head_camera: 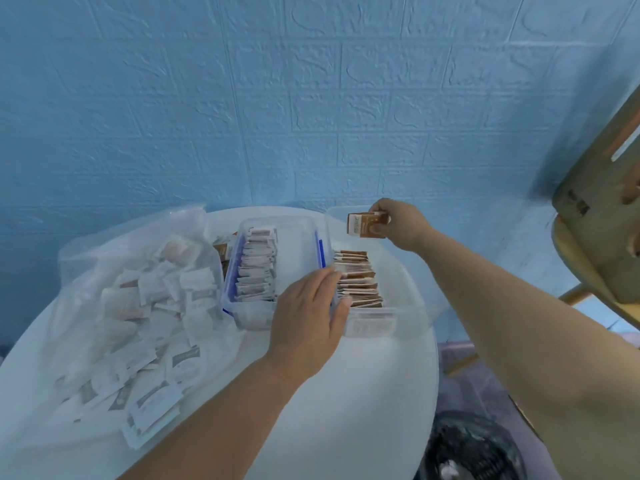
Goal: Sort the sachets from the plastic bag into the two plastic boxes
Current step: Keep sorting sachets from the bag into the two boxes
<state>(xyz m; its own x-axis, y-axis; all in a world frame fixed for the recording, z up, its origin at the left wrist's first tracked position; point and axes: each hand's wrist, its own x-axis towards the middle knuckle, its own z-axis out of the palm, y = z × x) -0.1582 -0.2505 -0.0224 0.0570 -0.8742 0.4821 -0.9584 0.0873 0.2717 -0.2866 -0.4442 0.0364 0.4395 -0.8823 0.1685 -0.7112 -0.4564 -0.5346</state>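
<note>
The left hand (306, 320) reaches forward, its fingers seemingly flat and relaxed on the row of brown sachets (358, 287) in the right box (403, 306). The right hand (401, 225) pinches a small brown stack (363, 225) above that box's far end. The left box (230, 282) holds white sachets (256, 271). More loose sachets (156, 306) lie in the plastic bag (86, 265).

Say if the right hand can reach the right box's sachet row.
Probably yes: the right hand, holding brown sachets, hovers above the box's far end; the left hand touches only the row's near part.
</note>
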